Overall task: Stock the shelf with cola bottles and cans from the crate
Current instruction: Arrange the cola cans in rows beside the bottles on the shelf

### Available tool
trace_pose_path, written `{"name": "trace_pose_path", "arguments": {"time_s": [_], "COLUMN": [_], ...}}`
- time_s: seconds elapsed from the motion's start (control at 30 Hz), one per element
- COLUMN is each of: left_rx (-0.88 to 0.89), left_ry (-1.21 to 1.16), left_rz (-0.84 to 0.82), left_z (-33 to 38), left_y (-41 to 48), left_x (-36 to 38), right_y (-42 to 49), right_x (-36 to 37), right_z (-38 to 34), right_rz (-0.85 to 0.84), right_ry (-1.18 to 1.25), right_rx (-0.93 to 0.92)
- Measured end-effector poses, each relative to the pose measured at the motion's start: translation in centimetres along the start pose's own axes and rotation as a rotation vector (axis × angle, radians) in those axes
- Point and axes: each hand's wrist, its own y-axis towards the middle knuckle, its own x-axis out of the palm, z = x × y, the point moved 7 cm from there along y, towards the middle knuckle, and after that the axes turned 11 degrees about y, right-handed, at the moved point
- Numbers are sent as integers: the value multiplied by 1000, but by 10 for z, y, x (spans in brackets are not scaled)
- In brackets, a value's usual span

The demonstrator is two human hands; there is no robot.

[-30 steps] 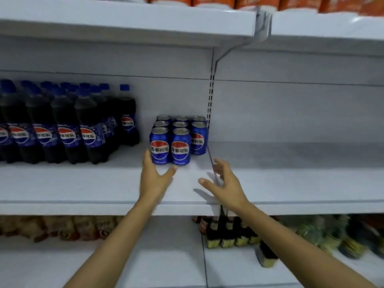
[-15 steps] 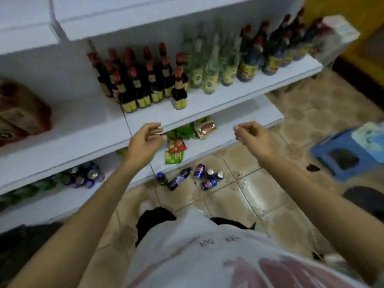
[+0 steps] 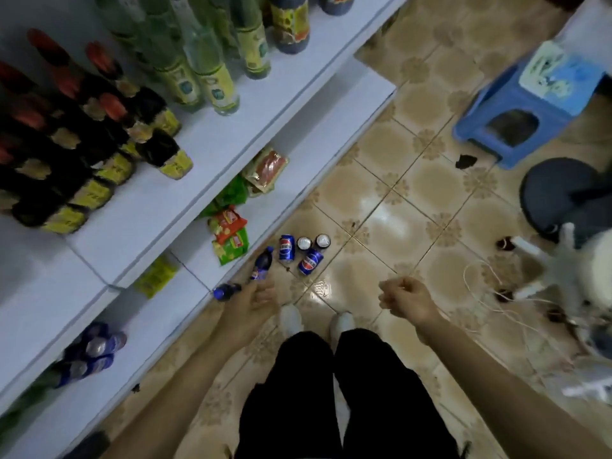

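I look straight down at the tiled floor by the shelf foot. Two cola bottles lie there, one (image 3: 261,266) in full view and the other (image 3: 227,290) partly behind my left hand (image 3: 251,303). That hand hangs relaxed just above them and holds nothing. Beside the bottles are two blue cola cans on their sides (image 3: 286,248) (image 3: 310,261) and two upright ones (image 3: 304,243) (image 3: 323,240). My right hand (image 3: 405,299) hovers over bare tiles with loosely curled, empty fingers. More cola cans (image 3: 96,349) lie on the lowest shelf at left. No crate is in view.
White shelves (image 3: 212,154) run along the left with dark sauce bottles (image 3: 99,140), green bottles (image 3: 205,74) and snack packets (image 3: 231,240). A blue stool (image 3: 523,104), a black round seat (image 3: 563,193) and a white cable (image 3: 490,293) are at right. My shoes (image 3: 291,319) stand below the cans.
My view has swung from the cola shelf down to the floor. Both hands left the shelf edge and now hang low over the loose bottles and cans.
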Motion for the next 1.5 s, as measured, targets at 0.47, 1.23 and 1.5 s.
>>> {"name": "trace_pose_path", "arguments": {"time_s": [0.47,1.23,1.5], "left_rx": [-90,11,408], "left_ry": [276,361,762], "left_rz": [-28,-27,-59], "left_z": [-185,-197,-14], "left_y": [372,448,246], "left_x": [181,220,147], "right_y": [376,408,232], "right_x": [126,174,131], "right_z": [182,269,146], "right_rz": [-355,54,-189], "right_ry": [-1081,561,518], "right_rx": [-146,458,583]}}
